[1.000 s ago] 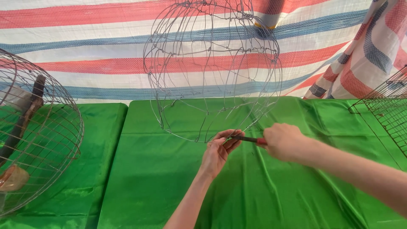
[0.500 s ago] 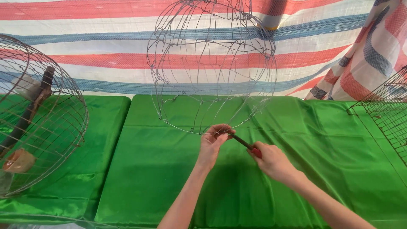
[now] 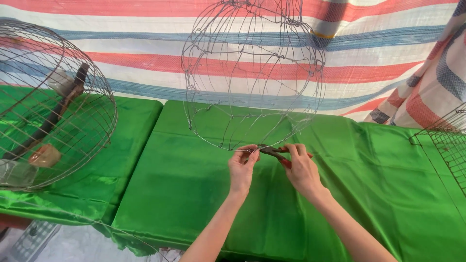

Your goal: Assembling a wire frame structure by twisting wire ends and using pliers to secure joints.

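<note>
A: Wire cage frame (image 3: 252, 73) hangs over the green table (image 3: 194, 194); left hand (image 3: 241, 170) pinches its lower rim.

B: Right hand (image 3: 302, 171)?

A: Clenched around red-handled pliers (image 3: 277, 154), tip at the rim.

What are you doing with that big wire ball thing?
A person is working on a round wire frame that hangs over a green-covered table. The left hand pinches the frame's bottom rim, and the right hand holds red-handled pliers at that spot. Another wire cage sits to the left.
</note>
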